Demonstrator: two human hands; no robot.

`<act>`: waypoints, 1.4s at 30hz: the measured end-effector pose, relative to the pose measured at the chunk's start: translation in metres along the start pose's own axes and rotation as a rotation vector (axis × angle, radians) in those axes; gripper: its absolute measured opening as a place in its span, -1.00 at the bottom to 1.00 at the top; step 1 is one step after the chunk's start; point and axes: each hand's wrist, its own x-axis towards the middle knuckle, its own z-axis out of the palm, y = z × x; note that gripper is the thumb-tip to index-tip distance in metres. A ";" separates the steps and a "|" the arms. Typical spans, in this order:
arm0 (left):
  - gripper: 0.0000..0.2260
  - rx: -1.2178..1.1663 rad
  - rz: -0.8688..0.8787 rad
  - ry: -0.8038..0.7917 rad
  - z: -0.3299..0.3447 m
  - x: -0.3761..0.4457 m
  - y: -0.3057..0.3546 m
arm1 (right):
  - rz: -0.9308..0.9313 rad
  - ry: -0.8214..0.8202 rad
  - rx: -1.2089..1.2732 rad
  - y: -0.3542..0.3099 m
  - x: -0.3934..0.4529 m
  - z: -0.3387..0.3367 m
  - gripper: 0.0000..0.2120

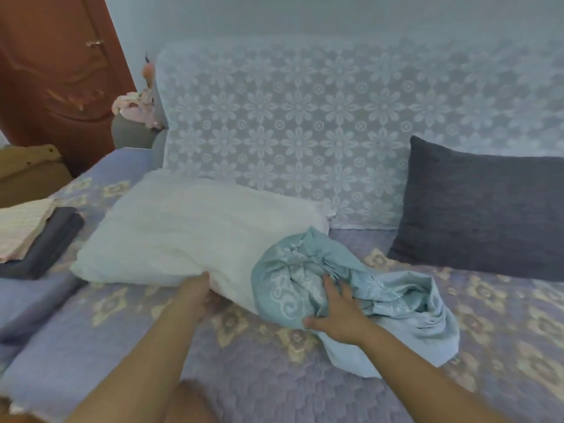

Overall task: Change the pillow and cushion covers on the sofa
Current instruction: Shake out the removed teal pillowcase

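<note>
on the sofa (305,389), our left hand (195,293) grips the near edge of one bare white pillow (195,227) while our right hand (338,312) lies on the bunched teal cover (305,279), fingers spread and thumb hooked at its hem; whether that grip is truly clenched on the cloth we cannot tell. the cover sits over only the pillow's right end, its loose remainder trailing on the seat to the right. we judge the risk here to be the gathered cloth snagging on a corner, or the pillow sliding left if the left grip slackens, leaving the cover twisted. by our count: one white pillow, one teal cover, one dark grey cushion (485,215) leaning against the lace-draped backrest (305,123) at right, and one small stack of folded linens (33,236) at left, pieces too overlapped to number
</note>
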 end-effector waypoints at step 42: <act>-0.77 0.643 1.168 -0.585 0.147 -0.183 0.091 | -0.595 0.514 0.218 -0.027 -0.142 -0.226 -0.88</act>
